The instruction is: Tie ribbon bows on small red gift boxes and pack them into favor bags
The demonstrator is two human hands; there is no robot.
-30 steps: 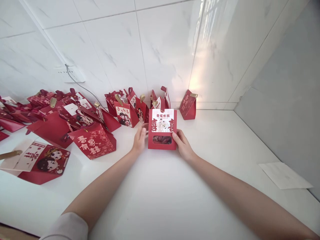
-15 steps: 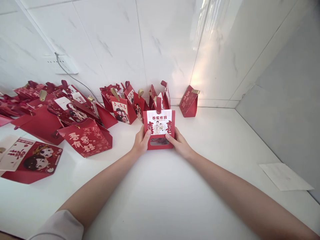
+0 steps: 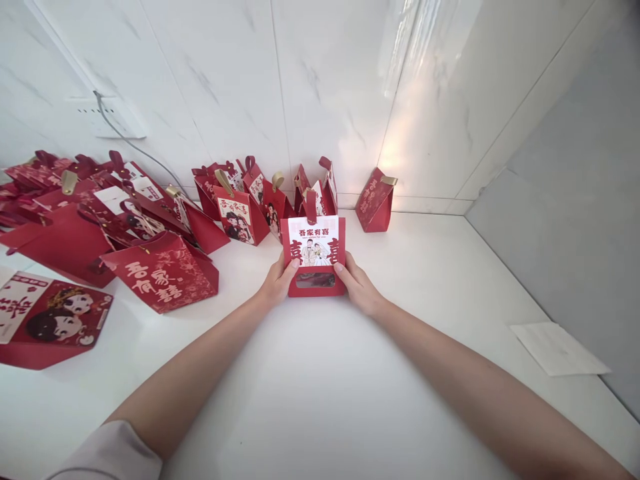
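Note:
Between my two hands a red gift box (image 3: 315, 257) stands upright, its printed front facing me. It carries a white panel with a cartoon couple, a small clear window below and a red ribbon loop on top. My left hand (image 3: 280, 279) grips its left side, thumb on the front. My right hand (image 3: 357, 283) grips the right side the same way. The fingers behind the box are hidden. Just beyond it stand several finished-looking red boxes, one with a gold loop and a couple print (image 3: 240, 217).
On the left, many red boxes crowd together, a floral one (image 3: 170, 273) nearest and another lying flat (image 3: 60, 320). A lone red box (image 3: 374, 200) stands by the tiled wall. White paper (image 3: 557, 348) lies at the right. A cable (image 3: 135, 143) hangs from the wall socket.
The view has shifted slightly, so most things sit a little further left. My right thumb has moved outward toward the box's edge. Both hands remain on the box.

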